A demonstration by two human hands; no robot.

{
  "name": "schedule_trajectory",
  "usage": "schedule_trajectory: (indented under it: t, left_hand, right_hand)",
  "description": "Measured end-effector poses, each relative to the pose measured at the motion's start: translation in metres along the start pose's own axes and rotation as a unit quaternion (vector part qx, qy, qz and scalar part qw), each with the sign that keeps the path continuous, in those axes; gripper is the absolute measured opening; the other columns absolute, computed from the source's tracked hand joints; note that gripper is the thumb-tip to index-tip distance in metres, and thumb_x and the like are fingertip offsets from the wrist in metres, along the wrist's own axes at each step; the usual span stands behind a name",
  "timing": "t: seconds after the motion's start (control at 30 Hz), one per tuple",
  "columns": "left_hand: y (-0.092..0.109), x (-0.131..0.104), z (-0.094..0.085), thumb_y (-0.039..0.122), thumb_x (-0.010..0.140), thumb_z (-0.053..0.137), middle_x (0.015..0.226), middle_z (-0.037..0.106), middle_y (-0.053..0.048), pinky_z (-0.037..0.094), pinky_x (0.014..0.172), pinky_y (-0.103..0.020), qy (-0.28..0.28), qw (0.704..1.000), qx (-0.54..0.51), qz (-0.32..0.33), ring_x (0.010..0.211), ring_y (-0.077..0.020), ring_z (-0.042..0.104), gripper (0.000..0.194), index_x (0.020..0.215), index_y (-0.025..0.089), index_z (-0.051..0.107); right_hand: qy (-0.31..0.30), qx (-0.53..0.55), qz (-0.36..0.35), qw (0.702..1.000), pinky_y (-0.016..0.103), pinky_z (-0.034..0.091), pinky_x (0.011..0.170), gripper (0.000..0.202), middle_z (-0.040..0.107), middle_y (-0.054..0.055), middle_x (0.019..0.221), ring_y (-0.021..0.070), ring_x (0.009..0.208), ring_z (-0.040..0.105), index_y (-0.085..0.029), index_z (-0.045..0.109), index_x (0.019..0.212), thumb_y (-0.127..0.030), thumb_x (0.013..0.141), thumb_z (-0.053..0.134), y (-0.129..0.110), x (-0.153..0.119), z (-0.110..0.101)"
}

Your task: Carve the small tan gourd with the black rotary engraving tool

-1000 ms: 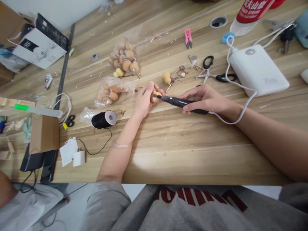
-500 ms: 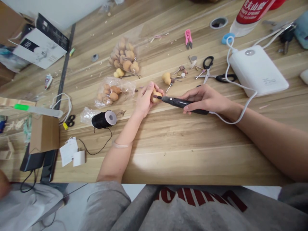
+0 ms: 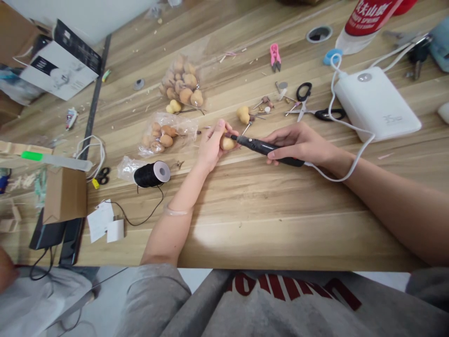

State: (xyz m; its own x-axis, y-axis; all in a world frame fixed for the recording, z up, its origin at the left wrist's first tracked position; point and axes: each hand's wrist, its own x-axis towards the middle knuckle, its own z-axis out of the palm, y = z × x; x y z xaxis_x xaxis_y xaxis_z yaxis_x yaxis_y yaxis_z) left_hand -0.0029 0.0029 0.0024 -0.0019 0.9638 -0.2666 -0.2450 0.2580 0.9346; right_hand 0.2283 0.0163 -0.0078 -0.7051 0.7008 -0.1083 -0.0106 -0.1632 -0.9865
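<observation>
A small tan gourd is held in my left hand, fingers wrapped round its far side. My right hand grips a black rotary tool, whose tip points left and meets the upper part of the gourd. From the tool's rear end a white cable runs to a white power bank. Just beyond my hands lie another yellowish gourd and several small grinding bits.
Bagged gourds and a smaller bag lie beyond my left hand, with a black cord spool nearer. Black scissors, pink clippers and a bottle are farther back. Another person's arm shows at far left.
The rotary tool's tip has shifted slightly up and to the right on the gourd, and the gourd has turned a little in my left hand.
</observation>
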Motion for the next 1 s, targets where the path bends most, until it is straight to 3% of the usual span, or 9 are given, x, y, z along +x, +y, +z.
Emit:
schedule_trajectory:
  t: [0.83, 1.0]
  left_hand:
    - [0.0012, -0.0015, 0.001, 0.04, 0.096, 0.048, 0.072, 0.068, 0.0, 0.058, 0.073, -0.027, 0.001, 1.0, 0.022, 0.002, 0.076, -0.0126, 0.069, 0.028, 0.08, 0.018, 0.057]
    - [0.0007, -0.0011, 0.0007, 0.041, 0.094, 0.052, 0.071, 0.068, -0.001, 0.058, 0.073, -0.027, 0.003, 1.0, 0.028, 0.007, 0.084, -0.0154, 0.071, 0.027, 0.082, 0.018, 0.059]
  right_hand:
    - [-0.009, -0.009, 0.0, 1.0, 0.025, 0.053, 0.059, 0.03, 0.072, 0.004, 0.073, 0.0116, 0.058, 0.062, -0.013, 0.073, 0.095, -0.028, 0.07, 0.083, -0.0023, -0.0001, -0.0002]
    - [-0.024, -0.026, 0.016, 0.999, 0.028, 0.054, 0.064, 0.041, 0.071, 0.003, 0.074, 0.014, 0.063, 0.064, -0.013, 0.073, 0.103, -0.029, 0.068, 0.085, -0.0009, -0.0005, -0.0016]
